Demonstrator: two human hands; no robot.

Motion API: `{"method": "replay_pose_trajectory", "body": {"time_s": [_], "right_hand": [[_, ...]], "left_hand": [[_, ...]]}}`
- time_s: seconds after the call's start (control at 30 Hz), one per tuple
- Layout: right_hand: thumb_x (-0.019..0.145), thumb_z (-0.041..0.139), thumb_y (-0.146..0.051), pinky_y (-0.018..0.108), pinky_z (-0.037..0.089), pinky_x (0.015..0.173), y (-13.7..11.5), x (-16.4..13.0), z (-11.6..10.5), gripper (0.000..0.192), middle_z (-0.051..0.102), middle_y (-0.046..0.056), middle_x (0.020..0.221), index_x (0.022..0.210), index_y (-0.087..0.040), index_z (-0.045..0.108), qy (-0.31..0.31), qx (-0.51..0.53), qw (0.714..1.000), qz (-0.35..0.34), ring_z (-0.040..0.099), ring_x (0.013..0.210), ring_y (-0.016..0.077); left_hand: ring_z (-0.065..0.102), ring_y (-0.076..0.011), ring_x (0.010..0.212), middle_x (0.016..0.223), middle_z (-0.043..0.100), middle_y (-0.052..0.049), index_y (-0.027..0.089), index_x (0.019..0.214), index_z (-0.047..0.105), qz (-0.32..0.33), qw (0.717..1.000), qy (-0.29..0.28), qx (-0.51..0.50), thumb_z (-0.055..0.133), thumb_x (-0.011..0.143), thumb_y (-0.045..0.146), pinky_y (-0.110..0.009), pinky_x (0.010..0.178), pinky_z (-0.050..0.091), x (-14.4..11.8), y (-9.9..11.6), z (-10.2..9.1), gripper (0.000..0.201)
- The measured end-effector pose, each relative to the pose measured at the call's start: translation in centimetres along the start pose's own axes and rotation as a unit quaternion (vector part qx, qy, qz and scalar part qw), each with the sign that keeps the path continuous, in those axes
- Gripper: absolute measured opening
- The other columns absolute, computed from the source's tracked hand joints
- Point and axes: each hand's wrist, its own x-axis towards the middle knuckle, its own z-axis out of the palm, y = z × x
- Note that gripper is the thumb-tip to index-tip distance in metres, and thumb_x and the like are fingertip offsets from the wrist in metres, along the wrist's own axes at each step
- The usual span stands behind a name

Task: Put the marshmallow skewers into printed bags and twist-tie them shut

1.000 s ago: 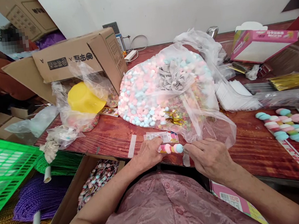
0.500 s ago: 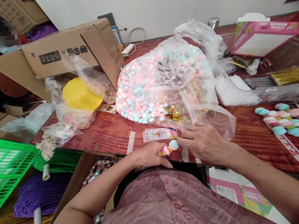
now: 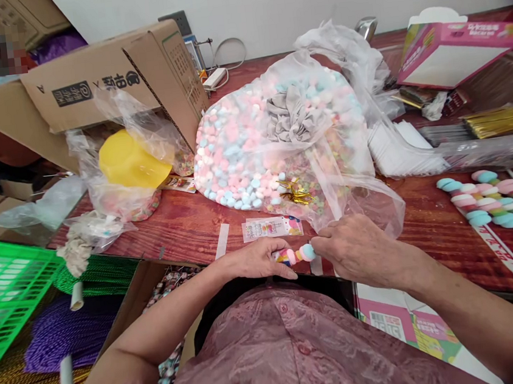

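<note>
**Candy skewer levelled between both hands at the near table edge**

Half a second ago the candy skewer (image 3: pixel 296 254) tilted up toward the right, its blue end ball raised; now it lies almost level. The right hand (image 3: pixel 359 253) has dropped slightly, from beside the printed label (image 3: pixel 272 227) down to the near edge of the red wooden table (image 3: pixel 431 241). The left hand (image 3: pixel 258 259) has barely shifted. The view itself has tipped a little, so the big bag of pastel candies (image 3: pixel 252 149) sits lower in the picture.

The left hand lies palm down, its fingers curled around the near-left end of the skewer. The right hand comes in from the right with the forearm angled across the near corner, knuckles up, thumb and forefinger pinched on the blue ball at the skewer's right tip. The skewer hangs between the two hands, just near of the label and above the table's edge.

Finished skewers (image 3: pixel 491 204) lie well to the right.
</note>
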Motion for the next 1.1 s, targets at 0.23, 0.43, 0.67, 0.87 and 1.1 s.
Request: {"method": "replay_pose_trajectory", "body": {"time_s": [0.23, 0.43, 0.67, 0.87, 1.1], "right_hand": [[0.081, 0.052, -0.01, 0.032, 0.016, 0.055, 0.3, 0.0, -0.7, 0.016, 0.068, 0.004, 0.069, 0.078, -0.018, 0.066, -0.041, 0.0, 0.999, 0.03, 0.053, 0.055, 0.0139], [0.081, 0.054, -0.007, 0.032, 0.017, 0.056, 1.0, 0.0, -0.8, 0.017, 0.065, 0.002, 0.067, 0.074, -0.018, 0.065, 0.002, 0.027, 1.0, -0.008, 0.052, 0.056, 0.0124], [0.079, 0.055, -0.008, 0.031, 0.015, 0.055, -0.5, 0.7, 0.1, 0.016, 0.066, 0.001, 0.066, 0.073, -0.018, 0.066, -0.013, 0.055, 0.998, -0.021, 0.052, 0.056, 0.0123], [0.084, 0.052, -0.009, 0.031, 0.015, 0.055, -1.8, 1.2, 0.5, 0.017, 0.072, 0.005, 0.076, 0.084, -0.017, 0.067, -0.062, 0.046, 0.997, 0.028, 0.058, 0.058, 0.0142], [0.086, 0.056, -0.017, 0.031, 0.013, 0.054, -4.0, 2.5, 1.8, 0.013, 0.073, 0.007, 0.082, 0.087, -0.015, 0.069, -0.059, 0.072, 0.995, 0.047, 0.058, 0.062, 0.0139]], "left_hand": [[0.052, -0.0163, 0.084, 0.09, 0.06, 0.001, 0.017, 0.099, 0.063, 0.039, 0.995, -0.022, 0.092, 0.08, 0.07, 0.04, -0.024, 0.073, 0.04, -0.3, 0.3, 0.6, 0.041], [0.046, -0.0129, 0.072, 0.074, 0.05, 0.005, 0.017, 0.079, 0.059, 0.006, 1.0, -0.009, 0.023, 0.086, 0.059, 0.037, -0.022, 0.064, 0.035, -0.2, -0.1, 1.0, 0.039], [0.043, -0.0099, 0.069, 0.073, 0.048, 0.006, 0.016, 0.083, 0.059, 0.016, 0.993, -0.045, -0.104, 0.084, 0.06, 0.031, -0.022, 0.063, 0.034, 0.3, -0.4, 1.7, 0.037], [0.056, -0.0177, 0.087, 0.092, 0.063, 0.0, 0.015, 0.096, 0.063, 0.029, 0.999, 0.026, -0.001, 0.083, 0.062, 0.03, -0.027, 0.077, 0.043, 0.2, -0.6, 1.3, 0.042], [0.06, -0.0221, 0.092, 0.101, 0.066, -0.004, 0.015, 0.105, 0.059, 0.035, 0.991, 0.047, 0.123, 0.077, 0.066, 0.02, -0.032, 0.08, 0.047, 0.1, -0.3, 1.7, 0.043]]}}
